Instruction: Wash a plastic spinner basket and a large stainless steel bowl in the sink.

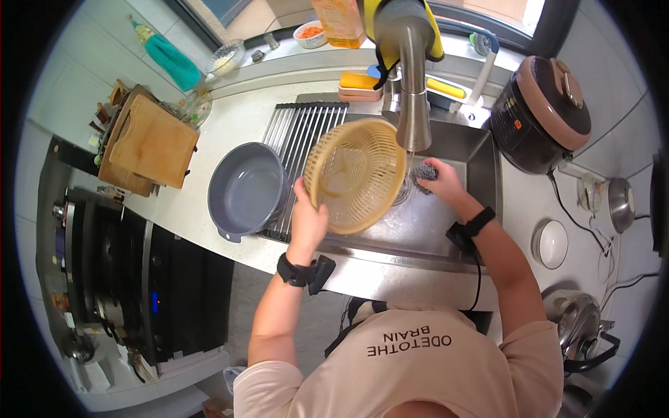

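Note:
My left hand (308, 217) grips the near-left rim of a yellow plastic colander (360, 177), which is tilted over the left part of the steel sink (439, 230). In my right hand (444, 183) is a grey scouring pad (424, 176), just right of the colander and apart from it. The metal faucet (414, 120) points down between the colander and the pad, and a thin stream of water runs from it into the sink. Left of my left hand, a grey basin (248, 188) rests partly on a roll-up drying rack (300, 125).
A rice cooker (543, 112) stands right of the sink, with a white bowl (552, 244) and a metal kettle (575, 318) nearer me. Wooden cutting boards (154, 141) lean at the left. Behind the sink are a yellow sponge (359, 81) and an orange bottle (339, 23).

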